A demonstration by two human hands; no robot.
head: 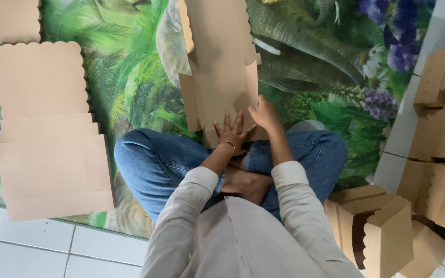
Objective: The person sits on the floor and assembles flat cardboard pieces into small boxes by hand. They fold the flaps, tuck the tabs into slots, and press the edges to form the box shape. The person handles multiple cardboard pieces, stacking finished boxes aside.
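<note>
Head view, looking down on a person seated cross-legged in blue jeans (155, 159) and a pale long-sleeved top (243, 231). Nearest the viewer, white floor tiles (42, 247) meet the edge of a floor mat (130, 77) printed with green foliage, an elephant and purple flowers. The left hand (231, 133) lies flat, fingers (227, 119) spread open, pressing the near edge of an unfolded brown cardboard box blank (222, 67); a thin bracelet circles its wrist. The right hand (264, 114) rests just beside it on the same edge, fingers curled loosely, palm down; whether it pinches the card cannot be told. The blank lies on the mat in front of the knees and extends away from the person, with one scalloped flap at its far left. To the left, a stack of flat scallop-edged blanks (47, 134) lies on the mat. To the right, assembled brown boxes (377, 226) stand near the knee, with more boxes (441, 128) piled beyond.
</note>
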